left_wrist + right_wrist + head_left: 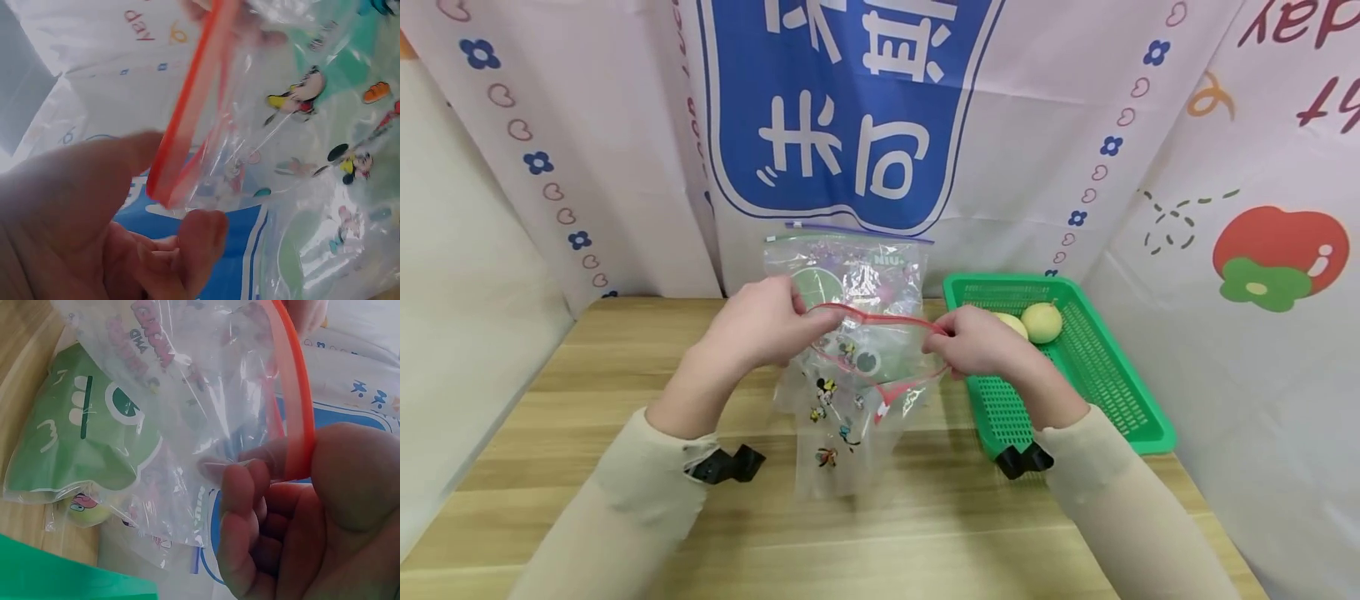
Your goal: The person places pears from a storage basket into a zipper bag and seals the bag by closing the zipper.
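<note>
Both hands hold a clear zip bag (842,433) with small cartoon prints and a red zip, its mouth spread apart over the table. My left hand (767,321) grips one end of the red zip edge, thumb against the strip in the left wrist view. At the other end, my right hand (973,340) pinches the zip between thumb and fingers (240,487). Behind it stand more zip bags, one with a green zip (820,237) and one with a purple zip (857,230). A bag with a green cartoon face (75,431) shows in the right wrist view.
To the right stands a green plastic basket (1123,367) with pale yellow pears (1042,322) at its far end. My right forearm reaches across its near left side. The wooden table (572,467) ends at a printed cloth (1015,167) hanging behind.
</note>
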Demonstrator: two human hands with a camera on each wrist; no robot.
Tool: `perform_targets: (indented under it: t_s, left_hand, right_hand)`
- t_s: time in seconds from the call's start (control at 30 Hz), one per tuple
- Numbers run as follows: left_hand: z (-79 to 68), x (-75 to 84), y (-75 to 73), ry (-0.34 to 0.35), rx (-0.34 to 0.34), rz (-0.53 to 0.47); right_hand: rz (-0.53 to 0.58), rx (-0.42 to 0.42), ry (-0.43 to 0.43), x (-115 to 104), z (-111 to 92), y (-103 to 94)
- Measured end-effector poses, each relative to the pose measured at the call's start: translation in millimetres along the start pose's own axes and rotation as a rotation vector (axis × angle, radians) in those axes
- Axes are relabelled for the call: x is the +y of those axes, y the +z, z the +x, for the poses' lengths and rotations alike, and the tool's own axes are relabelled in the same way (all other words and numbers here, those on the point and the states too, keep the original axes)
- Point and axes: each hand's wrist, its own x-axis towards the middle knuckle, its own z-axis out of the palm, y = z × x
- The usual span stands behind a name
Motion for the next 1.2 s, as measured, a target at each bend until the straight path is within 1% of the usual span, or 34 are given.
perform_targets:
  t_s: [0.1, 0.17, 0.2, 0.3, 0.37, 0.4, 0.43, 0.47, 0.5, 0.57, 0.6, 0.63, 0.67, 0.7, 0.73, 0.83, 0.9, 1.0, 1.1, 1.2]
  left_hand:
    - [-9.3, -2.1, -2.6, -0.030, -0.102, -0.005]
    - [-14.8, -3.1, -3.6, 0.001, -0.146, 0.000]
    - [-16.4, -3.2, -3.4, 0.020, -0.154, -0.008]
    - [-15.4, -3.4, 1.4, 0.080, -0.107, -0.083]
    - [-12.3, -4.1, 6.1, 0.089, -0.068, -0.101]
    - [-10.8, -5.0, 8.4, 0.081, -0.053, -0.111]
    - [-9.3, -6.5, 10.9, 0.080, -0.051, -0.126]
    - [-7.8, -8.5, 13.0, 0.092, -0.068, -0.144]
    - [-6.5, -10.6, 14.9, 0.119, -0.108, -0.171]
    - [-3.8, -15.0, 18.2, 0.197, -0.219, -0.269]
    - [-2.8, -16.7, 19.4, 0.225, -0.262, -0.324]
    - [-1.5, -18.2, 20.7, 0.250, -0.290, -0.365]
    - [-0.6, -19.1, 21.2, 0.271, -0.301, -0.396]
    - [0.1, -19.2, 22.0, 0.275, -0.294, -0.416]
    - [0.7, -19.3, 22.5, 0.266, -0.266, -0.427]
    - [1.2, -17.5, 22.3, 0.205, -0.132, -0.424]
    - [1.3, -16.3, 22.1, 0.166, -0.087, -0.435]
    - [0.2, -16.4, 21.4, 0.136, -0.057, -0.446]
    - [-1.4, -17.5, 22.1, 0.125, -0.054, -0.453]
    - [-2.5, -18.4, 23.9, 0.124, -0.056, -0.464]
  right_hand:
    - [0.001, 0.021, 0.030, 0, 1, -1.7]
    - [0.007, 0.024, 0.041, -1, 2, -3.3]
    - [0.013, 0.021, 0.044, -1, 2, -4.1]
    - [0.027, -0.011, 0.040, 0, 4, -5.4]
    - [0.040, -0.039, 0.036, 0, 5, -5.5]
    - [0.046, -0.050, 0.038, 0, 5, -5.4]
    - [0.048, -0.059, 0.040, -1, 5, -5.1]
    - [0.049, -0.062, 0.044, -1, 6, -5.0]
    - [0.030, -0.053, 0.044, -1, 6, -4.8]
    - [-0.023, -0.025, 0.052, 0, 8, -5.0]
    - [-0.049, -0.013, 0.058, 0, 9, -5.2]
    - [-0.063, -0.009, 0.062, 2, 11, -5.9]
    - [-0.069, -0.008, 0.062, 3, 12, -6.8]
    - [-0.070, -0.014, 0.058, 5, 13, -8.5]
    - [-0.050, -0.028, 0.062, 7, 14, -10.8]
    - [0.041, -0.057, 0.067, 14, 17, -23.4]
    - [0.092, -0.034, 0.082, 21, 19, -35.8]
    - [0.129, 0.050, 0.104, 37, 26, -55.3]
    - [0.106, 0.126, 0.132, 58, 35, -69.9]
    - [0.067, 0.168, 0.165, 78, 43, -77.8]
